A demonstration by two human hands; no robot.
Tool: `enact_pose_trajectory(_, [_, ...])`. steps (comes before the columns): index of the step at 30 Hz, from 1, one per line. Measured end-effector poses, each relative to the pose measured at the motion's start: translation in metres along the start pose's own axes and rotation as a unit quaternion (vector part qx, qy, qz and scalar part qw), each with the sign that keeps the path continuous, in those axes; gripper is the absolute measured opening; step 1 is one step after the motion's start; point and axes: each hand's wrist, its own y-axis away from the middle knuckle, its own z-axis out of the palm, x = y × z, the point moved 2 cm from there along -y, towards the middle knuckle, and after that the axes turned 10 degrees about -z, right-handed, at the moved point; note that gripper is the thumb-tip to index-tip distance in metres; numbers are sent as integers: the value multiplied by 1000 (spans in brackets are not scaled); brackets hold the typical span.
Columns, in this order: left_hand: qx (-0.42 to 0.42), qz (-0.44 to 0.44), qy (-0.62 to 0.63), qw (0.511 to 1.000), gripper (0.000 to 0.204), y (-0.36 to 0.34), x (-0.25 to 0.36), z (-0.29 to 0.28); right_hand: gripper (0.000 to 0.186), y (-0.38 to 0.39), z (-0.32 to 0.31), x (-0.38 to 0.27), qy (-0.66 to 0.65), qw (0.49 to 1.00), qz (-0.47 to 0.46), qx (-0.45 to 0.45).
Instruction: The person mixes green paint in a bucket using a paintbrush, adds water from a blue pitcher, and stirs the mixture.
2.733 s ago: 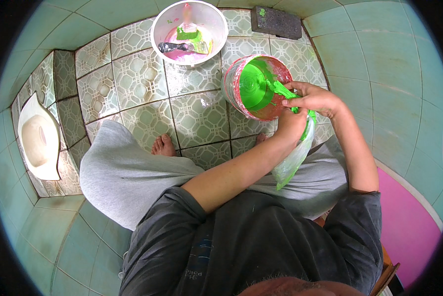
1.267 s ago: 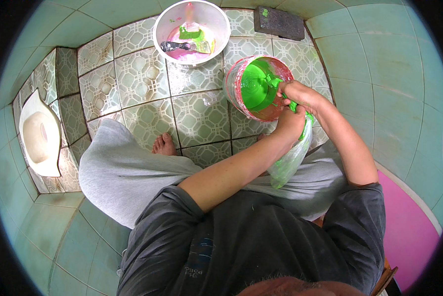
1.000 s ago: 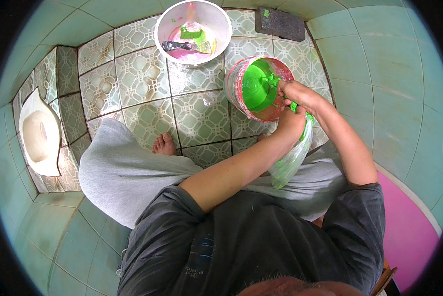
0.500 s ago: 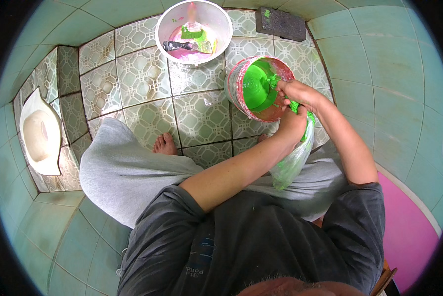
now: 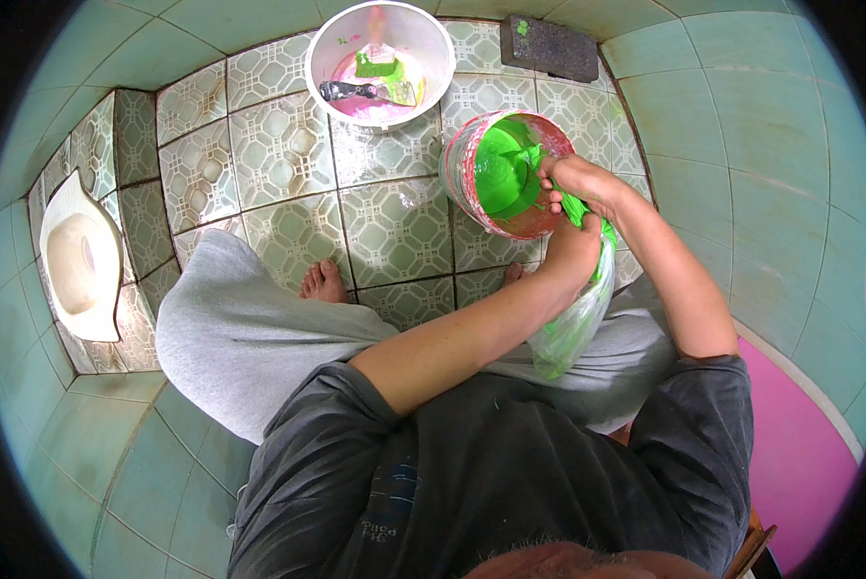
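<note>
I grip a green-smeared, translucent plastic bag (image 5: 568, 328) with both hands at the right side of a bucket (image 5: 457, 174) holding bright green paint (image 5: 501, 169). My right hand (image 5: 587, 183) has its fingers curled around the bag's twisted top, over the bucket's rim. Just below it, my left hand (image 5: 573, 251) is closed on the bag's neck. The bag's lower part hangs over my right thigh. Behind, a white tub (image 5: 425, 43) with pink and green residue contains a green-smeared brush (image 5: 377, 65) and a black-handled scraper (image 5: 351, 91).
A dark block (image 5: 549, 48) lies by the back wall. A white squat toilet (image 5: 61, 246) sits on a raised tiled step at the left. Green tiled walls (image 5: 723, 125) enclose the patterned floor (image 5: 288, 154). A pink panel (image 5: 800, 434) is at the lower right. My bare feet (image 5: 322, 285) are below.
Since the earliest frame, my right hand's fingers have curled further around the bag. Lately my left hand and the bag's hanging end have moved slightly downward.
</note>
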Motion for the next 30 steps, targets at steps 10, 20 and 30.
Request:
enact_pose_trajectory(10, [9,15,-1,1000,39,-6,-10,6,20,-4,0,0,46,999,-23,-9])
enact_pose_trajectory(20, [-2,-16,-23,1000,42,3,-4,5,27,-5,1,1,105,994,-12,-37])
enact_pose_trajectory(30, [18,-12,-10,1000,47,8,-2,6,34,-10,2,4,204,978,-32,-34])
